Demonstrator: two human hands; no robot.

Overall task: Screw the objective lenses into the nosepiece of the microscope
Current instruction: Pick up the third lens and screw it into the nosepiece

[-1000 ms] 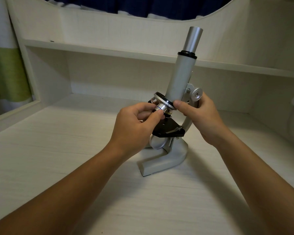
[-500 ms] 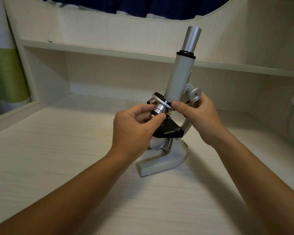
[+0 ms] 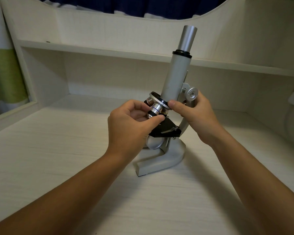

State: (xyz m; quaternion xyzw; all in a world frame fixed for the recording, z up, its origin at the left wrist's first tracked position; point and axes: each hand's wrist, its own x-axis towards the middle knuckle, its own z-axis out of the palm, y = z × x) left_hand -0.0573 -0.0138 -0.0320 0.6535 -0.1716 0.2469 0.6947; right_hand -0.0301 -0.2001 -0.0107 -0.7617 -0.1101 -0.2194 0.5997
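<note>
- Head view: a grey microscope (image 3: 174, 92) stands upright on a pale wooden desk (image 3: 58, 150), below a shelf (image 3: 92, 50).
- The left hand (image 3: 131, 126) pinches the lower end of a silver lens (image 3: 154, 111) between thumb and fingers; the lens hangs from the round turret (image 3: 157, 99) above the black stage (image 3: 166, 128).
- The right hand (image 3: 196, 116) wraps the microscope's curved arm, thumb pressed on the turret's rim, just below the focus knob (image 3: 191, 94).
</note>
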